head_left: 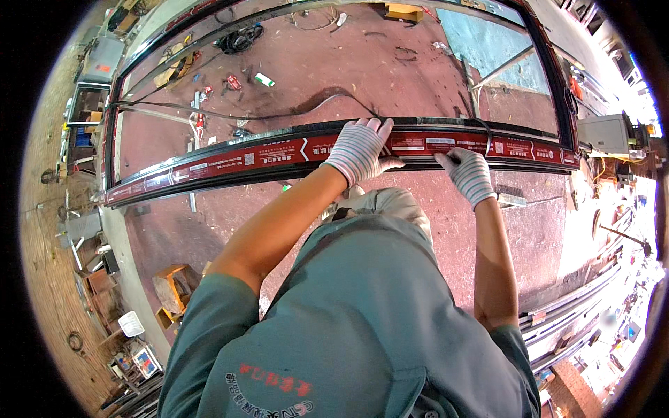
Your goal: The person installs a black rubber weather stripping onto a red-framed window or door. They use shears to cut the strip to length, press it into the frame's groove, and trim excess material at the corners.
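Green shirt (pixel 334 299) nearside of the crosswise frame bar (pixel 272 155); left grip (pixel 358 149) spreads across it, right grip (pixel 467 171) curls at its near edge, pinch unclear.

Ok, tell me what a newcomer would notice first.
First, the big dark frame spanning the upper view, its near side carrying a red printed strip. Then the striped-gloved left hand near the middle of that side, and the right hand farther right. Beyond, a black tangled coil shows upper left.

The frame (pixel 562 104) is black and rectangular, red film (pixel 272 154) along its near bar; a thin black strip (pixel 300 111) curves across its opening.
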Available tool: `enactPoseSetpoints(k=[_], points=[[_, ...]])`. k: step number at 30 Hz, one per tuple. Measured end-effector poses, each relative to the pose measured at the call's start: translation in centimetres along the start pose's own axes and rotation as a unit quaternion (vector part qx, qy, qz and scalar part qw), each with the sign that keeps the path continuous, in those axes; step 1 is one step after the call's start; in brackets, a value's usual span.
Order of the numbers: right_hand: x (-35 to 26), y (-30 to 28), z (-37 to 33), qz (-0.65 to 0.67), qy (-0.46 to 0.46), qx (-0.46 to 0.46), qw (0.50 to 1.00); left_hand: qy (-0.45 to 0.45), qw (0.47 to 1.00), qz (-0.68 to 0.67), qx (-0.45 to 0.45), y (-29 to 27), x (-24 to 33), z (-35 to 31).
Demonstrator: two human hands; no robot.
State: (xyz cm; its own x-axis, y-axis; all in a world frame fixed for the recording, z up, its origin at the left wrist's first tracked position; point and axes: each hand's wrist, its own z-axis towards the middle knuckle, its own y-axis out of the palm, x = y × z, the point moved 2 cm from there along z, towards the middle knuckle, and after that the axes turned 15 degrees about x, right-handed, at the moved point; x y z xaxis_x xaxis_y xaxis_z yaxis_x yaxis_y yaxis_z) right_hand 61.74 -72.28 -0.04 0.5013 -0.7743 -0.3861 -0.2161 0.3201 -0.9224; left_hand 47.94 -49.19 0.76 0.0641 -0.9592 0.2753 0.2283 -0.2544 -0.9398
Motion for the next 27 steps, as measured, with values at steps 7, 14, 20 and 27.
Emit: enactPoseSetpoints(k=[7,14,20,27], points=[[0.4,1.0,-1.4,0.059,0.003,0.072,0.996,-0.010,0.999,0.025,-0.030,-0.3,0.8,0.3],[1.4,3.1,-2.5,0.162,0.037,0.112,0.980,-0.026,0.999,0.030,-0.015,-0.1,1.1,0.1],[2.2,4.1,-3.1,0.238,0.025,0.147,0.960,-0.020,1.000,0.000,-0.010,-0.3,0.6,0.2],[2.0,3.1,-3.0,0.208,0.013,0.116,0.971,-0.023,0.998,0.001,-0.051,-1.2,-0.2,-0.1]])
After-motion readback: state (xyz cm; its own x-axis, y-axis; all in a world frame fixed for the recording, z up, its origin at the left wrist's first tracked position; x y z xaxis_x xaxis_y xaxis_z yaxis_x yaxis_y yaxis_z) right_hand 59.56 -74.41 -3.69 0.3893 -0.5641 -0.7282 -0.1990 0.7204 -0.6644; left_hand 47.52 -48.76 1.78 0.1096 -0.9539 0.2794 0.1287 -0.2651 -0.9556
